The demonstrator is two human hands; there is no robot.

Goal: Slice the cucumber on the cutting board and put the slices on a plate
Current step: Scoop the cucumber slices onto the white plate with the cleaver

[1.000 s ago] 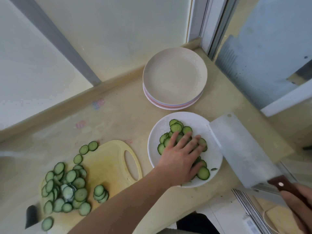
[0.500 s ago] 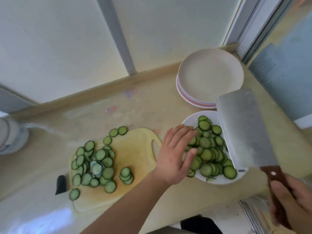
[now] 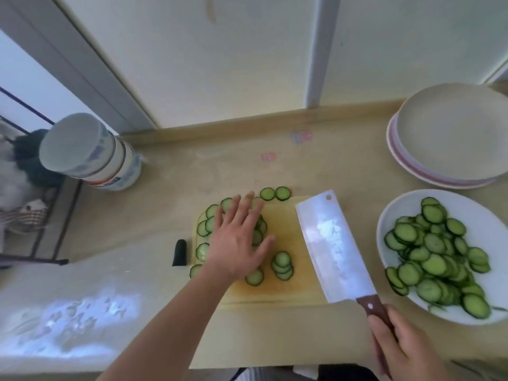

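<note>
The beige surface (image 3: 233, 166) carries everything here. At its far right stands a stack of empty plates (image 3: 450, 136), beige on top with pink rims under it. In front of this stack is the white plate (image 3: 395, 213), and it holds a thick heap of cucumber slices (image 3: 437, 257), round, pale green inside with a dark green skin edge, many overlapping each other.

In the middle lies the yellow cutting board (image 3: 286, 290). More loose slices (image 3: 281, 266) are spread on its left half, some lying flat alone, some in a small overlapped pile, and two of them sit at the far edge of the board. Just beside the board's left edge lies the dark cucumber end (image 3: 180, 253), its long axis running away from the person.

The left hand (image 3: 236, 240) is flat on the slices with straight, spread fingers, pressing them and gripping nothing. The right hand (image 3: 398, 345) is curled around the brown wooden handle of the cleaver (image 3: 332, 246). The wide blade lies over the right part of the board, its long axis going from the handle near the person up and to the left.

At the far left stands a stack of white and blue bowls (image 3: 90, 152), upside down.
</note>
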